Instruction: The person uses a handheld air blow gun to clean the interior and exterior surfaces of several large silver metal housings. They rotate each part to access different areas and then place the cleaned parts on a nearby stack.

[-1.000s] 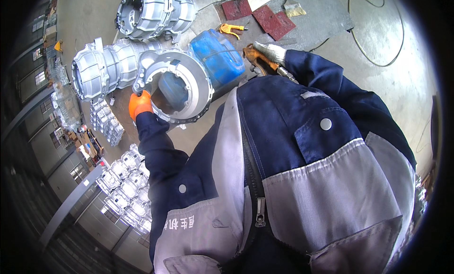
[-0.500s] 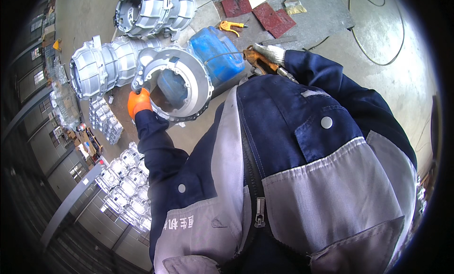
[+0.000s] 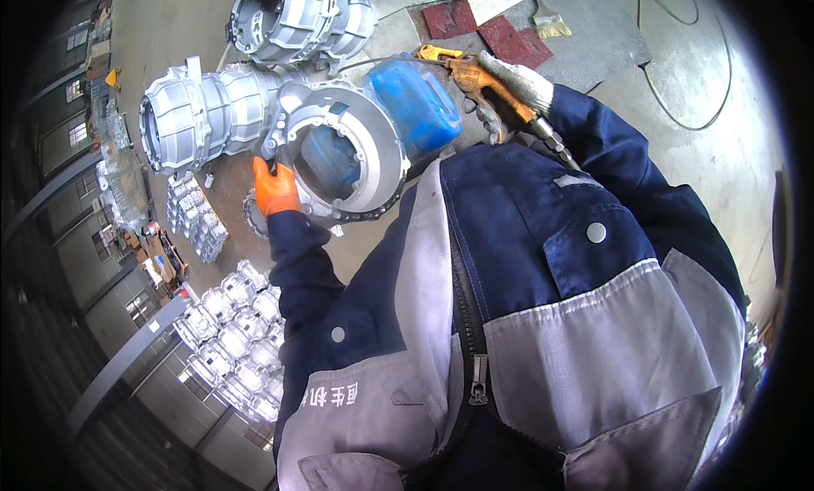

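I log this through the head camera. Left hand (image 3: 275, 188), orange glove: at the lug on the left edge of the ring-shaped metal housing (image 3: 386, 152). I cannot tell whether the fingers close on the lug or only rest against it; I judge the contact is there to keep the part from shifting.

Right hand (image 3: 519, 80), pale glove: wrapped firmly around the orange air gun (image 3: 475, 77), its long thin tube reaching left past the housing's far edge. The high hold on the gun's back probably gives control of the tube tip. A metal fitting (image 3: 553, 139) at the handle's end lies toward the sleeve, presumably to keep the supply side clear of the tube.

The housing is in front of the torso, left of centre, its opening exposed. The blue container (image 3: 415, 105) is at its right edge, and blue shows through the opening; I cannot confirm what bears the housing.

Beyond its left and far edges lie 2 ribbed castings (image 3: 191, 118), apparently set within arm's reach. A yellow blow gun (image 3: 437, 53) is just behind the orange 1. On the grey sheet (image 3: 593, 33), dark red pieces (image 3: 515, 41) lie toward its left edge.
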A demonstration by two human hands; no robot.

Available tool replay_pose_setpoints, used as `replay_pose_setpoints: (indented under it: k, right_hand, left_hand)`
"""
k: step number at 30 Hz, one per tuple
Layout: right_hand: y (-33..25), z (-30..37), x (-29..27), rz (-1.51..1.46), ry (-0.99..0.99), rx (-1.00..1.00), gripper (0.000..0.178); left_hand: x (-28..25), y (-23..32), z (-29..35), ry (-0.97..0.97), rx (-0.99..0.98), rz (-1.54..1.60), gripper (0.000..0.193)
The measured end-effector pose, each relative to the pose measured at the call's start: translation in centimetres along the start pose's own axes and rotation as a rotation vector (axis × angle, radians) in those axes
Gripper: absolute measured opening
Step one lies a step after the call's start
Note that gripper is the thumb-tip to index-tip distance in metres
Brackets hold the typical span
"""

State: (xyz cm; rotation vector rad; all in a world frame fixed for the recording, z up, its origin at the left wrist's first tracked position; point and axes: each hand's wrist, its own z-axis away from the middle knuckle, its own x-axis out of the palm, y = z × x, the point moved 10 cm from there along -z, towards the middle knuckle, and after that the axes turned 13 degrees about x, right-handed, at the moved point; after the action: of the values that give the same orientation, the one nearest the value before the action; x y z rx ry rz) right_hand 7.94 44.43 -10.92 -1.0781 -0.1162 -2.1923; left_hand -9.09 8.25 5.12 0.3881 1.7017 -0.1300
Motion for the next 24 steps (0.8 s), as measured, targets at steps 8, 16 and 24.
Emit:
replay_pose_setpoints:
  k: [8, 16, 24]
  right_hand:
    - [1.3, 3.1, 8.7, 0.273, -0.321, 0.059, 0.052]
    - [1.5, 2.0, 8.7, 0.35, -0.182, -0.072, 0.056]
    - [4.7, 9.1, 6.0, 0.503, -0.206, 0.221, 0.047]
  left_hand:
    - [-0.1, 0.6, -0.4, 0.212, 0.159, 0.5, 0.044]
    - [1.4, -1.7, -0.4, 0.201, -0.114, 0.769, 0.038]
    - [1.9, -2.9, -0.3, 0.217, -0.18, 0.895, 0.053]
